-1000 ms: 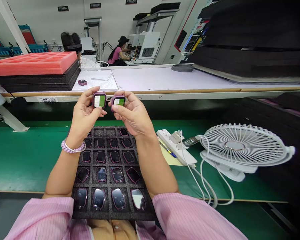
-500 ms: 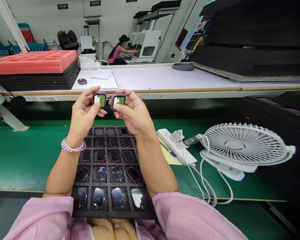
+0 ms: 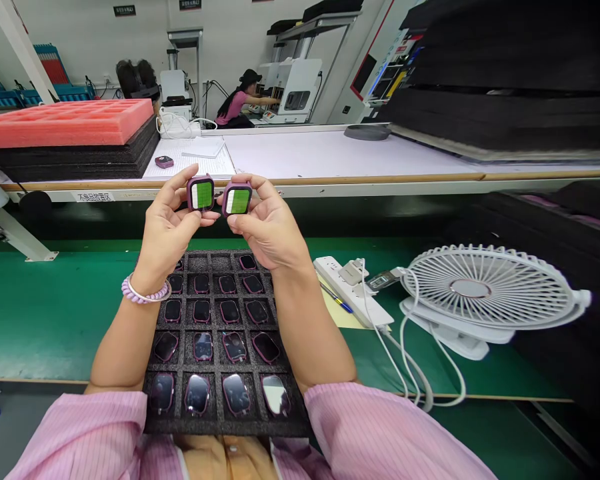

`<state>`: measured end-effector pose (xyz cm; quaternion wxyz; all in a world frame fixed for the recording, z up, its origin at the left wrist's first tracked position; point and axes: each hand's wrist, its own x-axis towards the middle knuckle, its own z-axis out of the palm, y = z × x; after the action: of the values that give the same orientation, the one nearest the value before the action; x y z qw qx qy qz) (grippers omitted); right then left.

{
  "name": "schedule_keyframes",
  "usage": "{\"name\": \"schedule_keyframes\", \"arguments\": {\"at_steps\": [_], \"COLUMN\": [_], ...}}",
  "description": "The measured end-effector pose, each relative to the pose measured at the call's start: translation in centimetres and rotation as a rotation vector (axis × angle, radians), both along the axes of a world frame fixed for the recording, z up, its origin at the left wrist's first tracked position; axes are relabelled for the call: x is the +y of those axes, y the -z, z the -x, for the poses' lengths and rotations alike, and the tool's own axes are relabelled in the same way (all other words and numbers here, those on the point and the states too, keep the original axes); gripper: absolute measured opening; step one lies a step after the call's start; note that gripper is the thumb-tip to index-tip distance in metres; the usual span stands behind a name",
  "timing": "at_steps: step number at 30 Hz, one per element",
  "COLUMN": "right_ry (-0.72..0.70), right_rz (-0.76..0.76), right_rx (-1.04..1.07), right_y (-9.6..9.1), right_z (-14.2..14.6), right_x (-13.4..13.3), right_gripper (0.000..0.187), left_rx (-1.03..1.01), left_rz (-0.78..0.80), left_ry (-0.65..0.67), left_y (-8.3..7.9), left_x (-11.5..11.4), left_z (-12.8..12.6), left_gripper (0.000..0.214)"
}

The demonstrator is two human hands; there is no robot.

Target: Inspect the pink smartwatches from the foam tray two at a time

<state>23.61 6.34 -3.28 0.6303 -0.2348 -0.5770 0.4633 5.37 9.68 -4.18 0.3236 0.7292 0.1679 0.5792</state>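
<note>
My left hand (image 3: pixel 167 227) pinches a small purple-framed watch body (image 3: pixel 201 194) whose screen glows green. My right hand (image 3: pixel 270 230) grips a second purple watch body (image 3: pixel 237 200), also lit green, right beside the first. Both are raised above the far end of a black foam tray (image 3: pixel 217 417) that lies in front of me on the green mat. Several purple watch bodies (image 3: pixel 236 348) with dark screens sit in the tray's pockets. A purple bead bracelet is on my left wrist.
A white desk fan (image 3: pixel 480 293) and a white power strip (image 3: pixel 353 293) with cables stand to the right. Pink and black foam trays (image 3: pixel 70 137) are stacked far left on the white shelf, near another watch body (image 3: pixel 164 161). A person sits at machines in the background.
Both watch screens went from part white, part green to fully green. My hands lifted the two watches slightly and tilted them closer together.
</note>
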Motion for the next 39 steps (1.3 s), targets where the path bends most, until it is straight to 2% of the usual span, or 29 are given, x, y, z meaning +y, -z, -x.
{"name": "schedule_keyframes", "arguments": {"at_steps": [6, 14, 21, 26, 33, 39], "right_ry": [0.013, 0.039, 0.057, 0.082, 0.006, 0.025], "right_rz": [0.014, 0.029, 0.034, 0.05, 0.025, 0.021], "right_rx": [0.02, 0.039, 0.077, 0.027, 0.005, -0.035], "right_y": [-0.2, -0.2, -0.2, -0.3, -0.4, -0.3], "right_z": [0.1, -0.1, -0.1, -0.1, 0.0, -0.1], "right_x": [-0.1, 0.1, 0.0, 0.0, -0.3, -0.4], "right_gripper": [0.057, 0.053, 0.051, 0.055, 0.059, 0.055], "left_rx": [-0.024, -0.046, -0.085, -0.101, -0.097, -0.084], "left_rz": [0.146, 0.248, 0.284, 0.313, 0.303, 0.302], "left_ry": [-0.04, -0.039, -0.029, -0.033, 0.012, 0.007], "left_y": [-0.8, -1.6, -1.9, -2.0, -1.9, -1.8], "left_x": [-1.2, -2.0, -2.4, -2.5, -2.2, -1.9], "left_z": [-0.5, -0.8, -0.9, -1.0, -0.6, -0.6], "left_gripper": [0.054, 0.031, 0.041, 0.038, 0.036, 0.038]}}
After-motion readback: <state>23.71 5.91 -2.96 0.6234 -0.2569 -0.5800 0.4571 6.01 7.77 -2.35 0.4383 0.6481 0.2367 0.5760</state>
